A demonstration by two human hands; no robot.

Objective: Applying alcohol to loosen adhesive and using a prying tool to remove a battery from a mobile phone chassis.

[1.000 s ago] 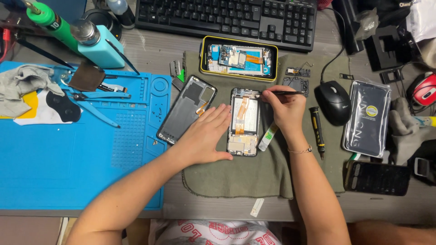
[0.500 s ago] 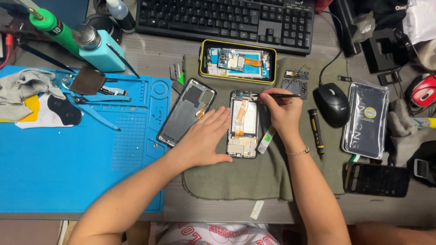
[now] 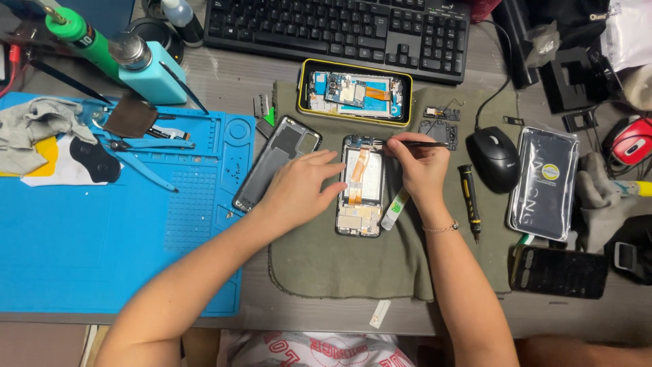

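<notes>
An opened phone (image 3: 363,187) with its back removed lies on a grey-green cloth (image 3: 339,265); an orange flex cable runs down its middle. My left hand (image 3: 299,187) rests flat against the phone's left edge, holding it still. My right hand (image 3: 421,166) pinches black tweezers (image 3: 421,143), whose tip touches the phone's top right corner. The phone's dark back cover (image 3: 275,162) lies just left of my left hand.
A second opened phone in a yellow case (image 3: 354,92) lies above, below a black keyboard (image 3: 339,30). A blue work mat (image 3: 102,224) with pliers and cloths is at the left. A black mouse (image 3: 494,158), a small screwdriver (image 3: 468,200) and packaged phones sit at the right.
Both hands stay on the opened phone. The tweezers' tip has shifted slightly left along the phone's top edge; my left hand has barely moved.
</notes>
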